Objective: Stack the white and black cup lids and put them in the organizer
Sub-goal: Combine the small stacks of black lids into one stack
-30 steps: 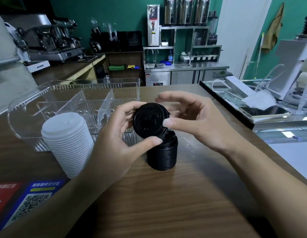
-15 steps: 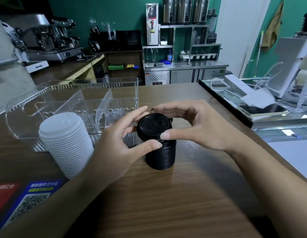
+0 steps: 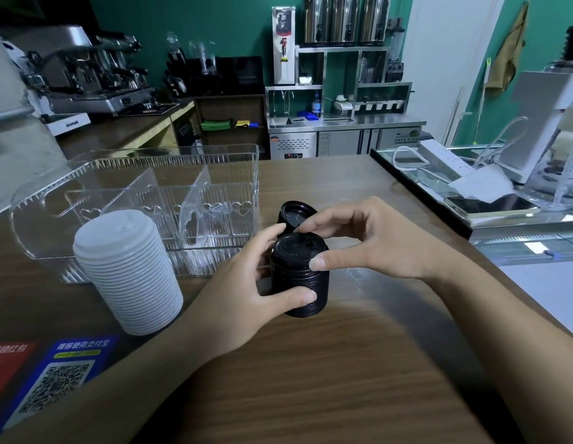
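Left hand [image 3: 246, 283] grips black lid stack [image 3: 299, 277] on wooden surface [image 3: 342, 363] (right hand [image 3: 368, 241] pinches its top); white lid stack [image 3: 128, 270] beside.

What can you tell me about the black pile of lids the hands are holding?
The black lid stack is a short upright column of shiny, ribbed plastic lids nested together, standing on the wooden counter. The left hand grips its side and the right hand pinches its top lid. It stands right of the white lid stack, outside the clear organizer.
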`<state>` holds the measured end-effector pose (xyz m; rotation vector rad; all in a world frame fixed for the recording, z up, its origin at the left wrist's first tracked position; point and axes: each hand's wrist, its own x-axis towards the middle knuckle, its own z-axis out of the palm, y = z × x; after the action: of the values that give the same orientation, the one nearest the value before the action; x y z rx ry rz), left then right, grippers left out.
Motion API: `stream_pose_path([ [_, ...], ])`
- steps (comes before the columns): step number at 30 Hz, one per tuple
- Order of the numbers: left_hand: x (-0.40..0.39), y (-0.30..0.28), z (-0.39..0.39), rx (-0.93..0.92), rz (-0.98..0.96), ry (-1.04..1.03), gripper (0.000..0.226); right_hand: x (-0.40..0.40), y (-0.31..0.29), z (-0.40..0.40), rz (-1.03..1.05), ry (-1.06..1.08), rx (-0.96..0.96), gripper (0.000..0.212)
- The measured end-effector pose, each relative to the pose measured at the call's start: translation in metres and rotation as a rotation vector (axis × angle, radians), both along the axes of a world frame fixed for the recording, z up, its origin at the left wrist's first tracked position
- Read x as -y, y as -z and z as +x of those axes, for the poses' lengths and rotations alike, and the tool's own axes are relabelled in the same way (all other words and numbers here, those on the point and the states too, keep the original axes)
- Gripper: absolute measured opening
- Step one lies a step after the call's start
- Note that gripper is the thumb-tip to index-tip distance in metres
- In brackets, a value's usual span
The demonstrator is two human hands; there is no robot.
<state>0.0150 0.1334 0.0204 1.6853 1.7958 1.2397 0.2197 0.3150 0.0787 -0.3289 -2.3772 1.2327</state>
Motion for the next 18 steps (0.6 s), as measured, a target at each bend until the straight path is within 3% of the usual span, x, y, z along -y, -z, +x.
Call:
stream_pose_path([
  [10, 0.0012, -0.0050, 0.0043, 0.019, -0.029, 0.011, 0.079, -0.0061, 0.0029, 0.0018, 0.000, -0.053, 0.011, 0.052],
  [18, 0.0008, -0.0072, 0.0101, 0.087, 0.013, 0.019, 0.066, -0.0090, 0.0066, 0.0012, -0.015, -0.093, -0.005, 0.052],
])
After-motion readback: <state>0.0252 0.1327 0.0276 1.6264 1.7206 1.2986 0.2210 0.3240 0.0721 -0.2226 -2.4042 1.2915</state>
